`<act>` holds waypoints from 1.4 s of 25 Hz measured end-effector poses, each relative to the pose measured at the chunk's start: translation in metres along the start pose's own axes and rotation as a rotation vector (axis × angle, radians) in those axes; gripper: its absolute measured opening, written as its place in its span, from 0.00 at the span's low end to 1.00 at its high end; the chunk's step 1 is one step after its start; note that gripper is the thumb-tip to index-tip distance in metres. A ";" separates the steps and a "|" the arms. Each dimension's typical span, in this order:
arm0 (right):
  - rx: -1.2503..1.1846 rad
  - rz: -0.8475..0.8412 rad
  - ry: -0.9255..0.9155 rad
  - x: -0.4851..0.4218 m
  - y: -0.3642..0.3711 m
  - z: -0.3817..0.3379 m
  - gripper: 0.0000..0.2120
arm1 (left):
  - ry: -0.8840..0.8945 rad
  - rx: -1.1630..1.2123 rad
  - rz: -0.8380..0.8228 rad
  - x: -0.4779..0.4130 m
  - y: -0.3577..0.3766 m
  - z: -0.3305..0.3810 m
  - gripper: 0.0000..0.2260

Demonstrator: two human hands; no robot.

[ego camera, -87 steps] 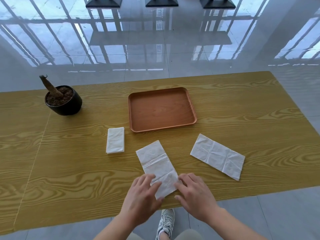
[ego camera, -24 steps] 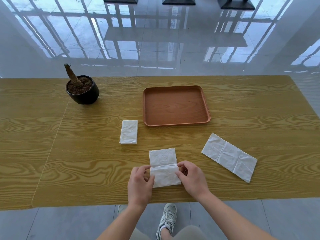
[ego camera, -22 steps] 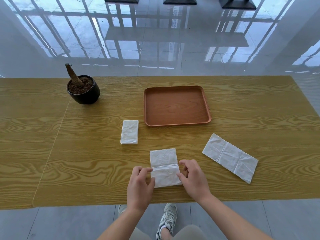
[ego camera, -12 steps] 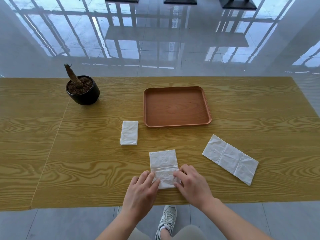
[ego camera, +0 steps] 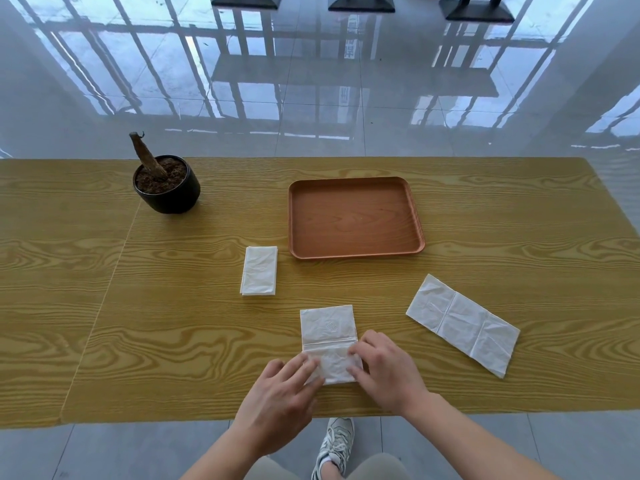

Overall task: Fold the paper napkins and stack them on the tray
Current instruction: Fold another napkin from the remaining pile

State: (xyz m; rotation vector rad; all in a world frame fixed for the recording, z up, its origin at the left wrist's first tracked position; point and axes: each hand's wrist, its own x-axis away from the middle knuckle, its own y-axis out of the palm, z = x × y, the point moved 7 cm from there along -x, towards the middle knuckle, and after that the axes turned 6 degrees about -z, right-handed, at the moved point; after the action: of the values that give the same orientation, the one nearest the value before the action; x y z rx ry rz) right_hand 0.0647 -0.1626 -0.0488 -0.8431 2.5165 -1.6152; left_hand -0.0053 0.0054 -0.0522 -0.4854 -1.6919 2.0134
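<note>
A white paper napkin lies near the table's front edge, its near third folded over. My left hand and my right hand rest on that folded near part, fingertips on the paper from both sides. A folded napkin lies to the left, just below the tray's left corner. An unfolded napkin lies slanted at the right. The brown tray sits at the table's middle with nothing in it.
A black pot with soil and a bare stem stands at the back left of the wooden table. Glossy floor lies beyond the far edge. My shoe shows below the near edge.
The long napkin was turned straight and its near end folded up. Over the last second my hands slid from the fold's sides down onto the folded flap, closer to me.
</note>
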 end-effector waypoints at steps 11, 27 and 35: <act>0.059 -0.065 0.082 -0.077 -0.021 0.006 0.20 | -0.797 0.520 -0.037 -0.068 -0.016 -0.082 0.25; -0.183 -0.006 0.055 -0.061 -0.045 -0.008 0.06 | -0.706 0.681 -0.027 -0.072 -0.024 -0.089 0.07; -0.242 0.034 0.127 -0.028 -0.039 -0.006 0.01 | -0.635 0.719 0.124 -0.034 -0.032 -0.067 0.07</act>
State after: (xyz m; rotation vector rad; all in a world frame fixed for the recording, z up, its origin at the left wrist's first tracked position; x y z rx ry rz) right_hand 0.1032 -0.1563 -0.0202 -0.7324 2.8404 -1.4169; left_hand 0.0633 0.0452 -0.0335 0.3407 -1.0813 2.8559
